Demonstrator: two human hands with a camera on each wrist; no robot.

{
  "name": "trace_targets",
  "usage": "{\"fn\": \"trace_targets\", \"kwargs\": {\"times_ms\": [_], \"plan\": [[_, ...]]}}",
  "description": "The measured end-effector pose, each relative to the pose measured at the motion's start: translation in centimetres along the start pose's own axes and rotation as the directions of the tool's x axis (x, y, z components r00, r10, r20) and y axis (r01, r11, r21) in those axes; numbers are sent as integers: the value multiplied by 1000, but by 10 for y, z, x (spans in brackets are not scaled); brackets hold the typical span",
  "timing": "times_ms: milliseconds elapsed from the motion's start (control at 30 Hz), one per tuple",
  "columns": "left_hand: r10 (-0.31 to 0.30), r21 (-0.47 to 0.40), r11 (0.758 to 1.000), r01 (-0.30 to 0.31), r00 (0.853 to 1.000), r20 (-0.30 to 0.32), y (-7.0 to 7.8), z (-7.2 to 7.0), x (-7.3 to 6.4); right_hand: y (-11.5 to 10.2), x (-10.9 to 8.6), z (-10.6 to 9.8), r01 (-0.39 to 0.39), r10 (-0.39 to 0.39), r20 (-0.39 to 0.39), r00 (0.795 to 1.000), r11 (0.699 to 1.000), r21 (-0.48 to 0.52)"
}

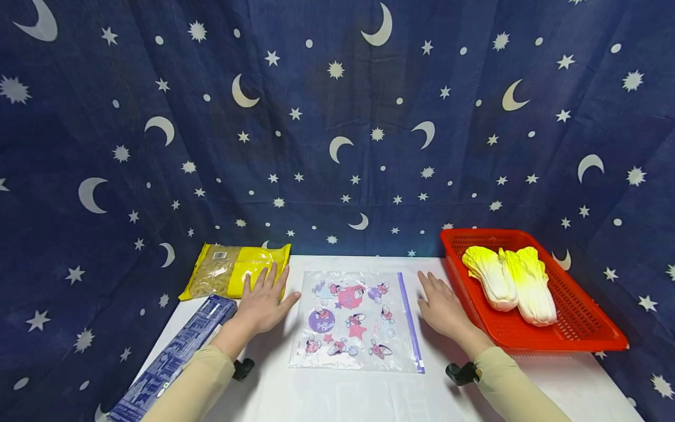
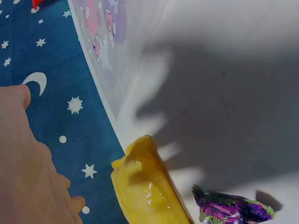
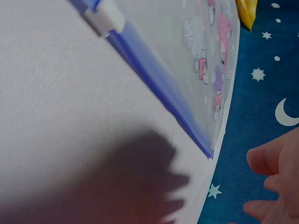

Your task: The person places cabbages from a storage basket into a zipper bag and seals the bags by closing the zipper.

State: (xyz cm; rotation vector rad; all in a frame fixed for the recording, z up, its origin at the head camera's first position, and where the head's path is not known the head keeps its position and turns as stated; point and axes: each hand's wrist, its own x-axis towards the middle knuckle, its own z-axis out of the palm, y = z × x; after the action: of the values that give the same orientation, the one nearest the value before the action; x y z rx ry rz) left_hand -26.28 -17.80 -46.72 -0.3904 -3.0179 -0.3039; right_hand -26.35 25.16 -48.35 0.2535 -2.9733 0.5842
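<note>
A clear plastic zipper bag (image 1: pixel 353 321) printed with pink and purple cartoon figures lies flat on the white table, its purple zip strip along the right side. A white slider (image 3: pixel 106 17) sits on that strip. My left hand (image 1: pixel 263 302) is spread, fingers straight, between the bag and a yellow-edged clear packet (image 1: pixel 258 269) of pale contents; its fingertips overlap the packet in the head view. On the bag's other side, my right hand (image 1: pixel 443 305) reaches forward with straight fingers, near the red basket (image 1: pixel 456 261). Neither hand holds anything.
Two yellow-white napa cabbages (image 1: pixel 490 278) lie in the basket at right. A long dark blue printed box (image 1: pixel 179 351) runs beside my left forearm. A small purple and green wrapper (image 2: pixel 231 208) shows in the left wrist view. Behind the table hangs a starry blue cloth (image 1: pixel 311 117).
</note>
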Motion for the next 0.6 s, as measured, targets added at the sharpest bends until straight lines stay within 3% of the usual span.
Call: {"fn": "trace_targets", "kwargs": {"times_ms": [233,367,600], "plan": [[26,-25,999,-26,1000,12,11,-4,2,1,3,-1,-25,23,18,1000,991,130],[57,-27,998,-57,998,4,17,-5,1,5,3,-1,-60,52,51,997,982,179],[109,-36,994,-107,993,44,30,-4,2,6,1,0,-68,55,60,997,971,230]]}}
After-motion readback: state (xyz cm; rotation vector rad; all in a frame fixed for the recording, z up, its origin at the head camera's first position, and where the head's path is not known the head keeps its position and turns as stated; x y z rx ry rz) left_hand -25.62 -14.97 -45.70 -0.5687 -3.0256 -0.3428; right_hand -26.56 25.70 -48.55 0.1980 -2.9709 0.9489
